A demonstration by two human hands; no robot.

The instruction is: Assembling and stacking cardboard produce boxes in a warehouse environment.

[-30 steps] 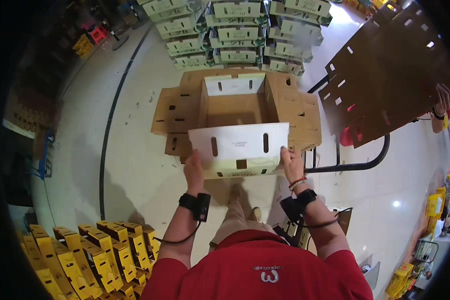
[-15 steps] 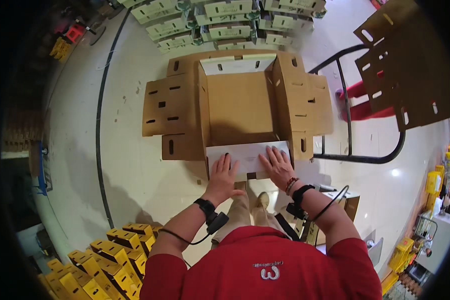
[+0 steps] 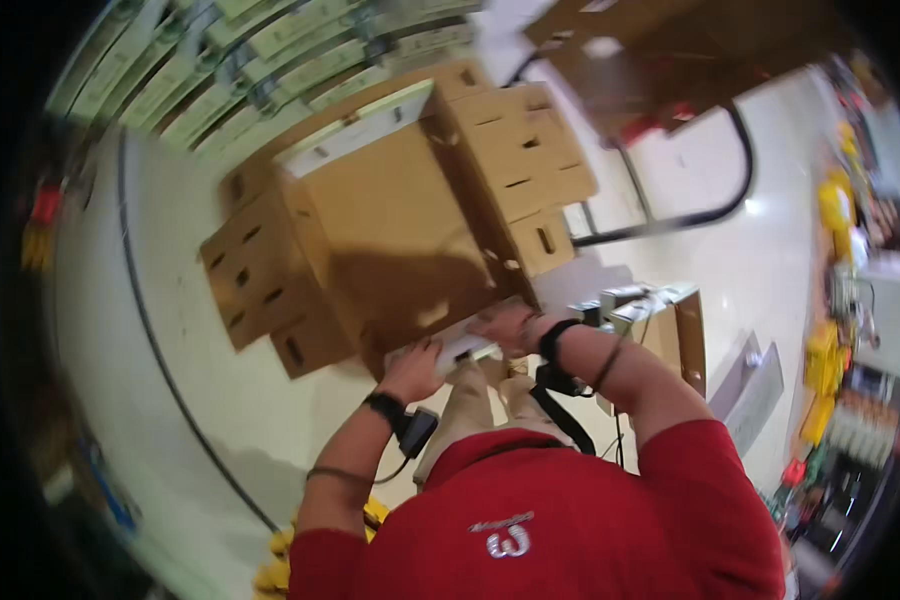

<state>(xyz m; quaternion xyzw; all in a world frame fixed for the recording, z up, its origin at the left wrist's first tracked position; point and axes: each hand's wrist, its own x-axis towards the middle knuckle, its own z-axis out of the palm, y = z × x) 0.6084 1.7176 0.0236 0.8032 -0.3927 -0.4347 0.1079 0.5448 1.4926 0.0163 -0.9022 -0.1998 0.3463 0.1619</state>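
Noted left hand [image 3: 413, 375] and right hand [image 3: 506, 326] on white flap [image 3: 456, 342] of box [image 3: 385, 190], with fingers [image 3: 427, 351] part-curled, apparently bracing the fold; cannot tell if gripping.

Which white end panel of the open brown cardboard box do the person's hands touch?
The near white cardboard panel, toward the person's legs: the left hand and right hand are on it; neither touches the far white panel.

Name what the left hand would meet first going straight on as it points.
Probably the near white flap of the brown carton, which the left hand seems to touch; depth is unclear.
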